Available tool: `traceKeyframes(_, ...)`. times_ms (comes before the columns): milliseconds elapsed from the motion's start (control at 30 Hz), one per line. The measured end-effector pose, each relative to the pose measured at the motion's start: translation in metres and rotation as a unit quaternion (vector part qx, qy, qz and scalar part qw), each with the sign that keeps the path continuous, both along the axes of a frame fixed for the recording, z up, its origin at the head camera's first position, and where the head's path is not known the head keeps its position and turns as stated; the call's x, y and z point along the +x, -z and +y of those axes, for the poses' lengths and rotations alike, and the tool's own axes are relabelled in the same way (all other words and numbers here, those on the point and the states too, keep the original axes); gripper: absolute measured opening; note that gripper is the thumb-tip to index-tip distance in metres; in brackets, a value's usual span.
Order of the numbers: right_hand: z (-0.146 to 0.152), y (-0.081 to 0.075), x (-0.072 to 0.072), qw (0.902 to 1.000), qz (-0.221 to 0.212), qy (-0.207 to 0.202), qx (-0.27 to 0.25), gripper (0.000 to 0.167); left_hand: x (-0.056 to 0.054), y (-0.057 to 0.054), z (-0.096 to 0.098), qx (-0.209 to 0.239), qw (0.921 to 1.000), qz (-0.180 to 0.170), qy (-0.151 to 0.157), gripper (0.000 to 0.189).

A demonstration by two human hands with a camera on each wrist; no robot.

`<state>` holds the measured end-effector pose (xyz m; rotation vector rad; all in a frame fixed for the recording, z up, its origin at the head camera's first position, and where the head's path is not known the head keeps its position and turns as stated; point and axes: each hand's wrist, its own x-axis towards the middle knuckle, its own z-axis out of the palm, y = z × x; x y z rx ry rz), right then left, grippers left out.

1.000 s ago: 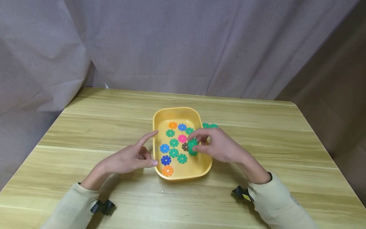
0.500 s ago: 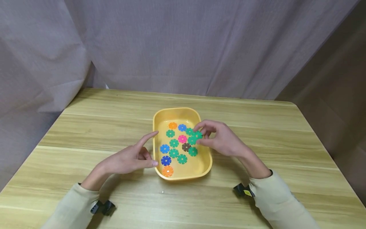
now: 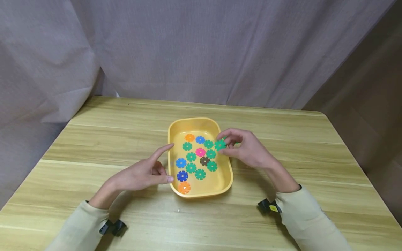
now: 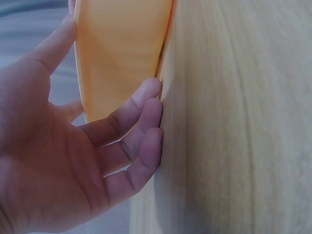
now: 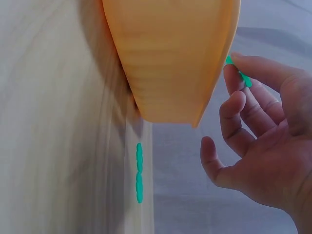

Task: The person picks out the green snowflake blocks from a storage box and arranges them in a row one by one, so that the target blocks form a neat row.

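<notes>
Over the right rim of a yellow tray [image 3: 201,193], my right hand [image 3: 249,148] pinches a green notched plastic disc [image 3: 220,144] between thumb and fingers. The right wrist view shows that disc [image 5: 245,79] edge-on. My left hand [image 3: 138,174] touches the tray's left rim with the tips of index finger and thumb; in the left wrist view its other fingers [image 4: 141,156] bend loosely low beside the tray wall. Inside lie flat several green discs [image 3: 200,174], blue discs [image 3: 180,162], two orange discs [image 3: 184,187], a pink disc [image 3: 200,152] and a brown disc [image 3: 205,161].
Two green pieces [image 5: 139,173] lie end to end on the table right of the tray, mostly hidden behind my right hand in the head view. A tiny white speck [image 3: 178,210] is on the wooden table [image 3: 141,223] in front. A grey curtain [image 3: 188,52] hangs behind.
My right hand has moved back and to the right with the green disc, from over the tray's middle to its right rim. The left hand and the tray have stayed put.
</notes>
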<state>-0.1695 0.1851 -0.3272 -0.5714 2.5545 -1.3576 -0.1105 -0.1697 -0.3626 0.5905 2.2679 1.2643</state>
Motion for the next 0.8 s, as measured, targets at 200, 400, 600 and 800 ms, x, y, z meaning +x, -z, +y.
traceKeyframes(200,0.006,0.001,-0.005,0.9992,-0.013,0.027,-0.026,0.034,0.000,0.000,0.000,0.001,1.0000,-0.002,-0.001,0.101)
traceKeyframes(400,0.012,0.002,-0.011,0.9984,-0.018,0.044,-0.029,0.036,0.000,0.000,0.000,0.002,1.0000,-0.001,0.000,0.101)
traceKeyframes(600,0.017,0.006,-0.017,0.9970,-0.014,0.066,-0.039,0.036,0.001,0.000,0.000,0.001,1.0000,0.000,0.000,0.101)
traceKeyframes(800,0.022,0.007,-0.021,0.9956,-0.018,0.085,-0.035,0.037,0.002,-0.001,0.000,0.002,1.0000,-0.001,0.001,0.101)
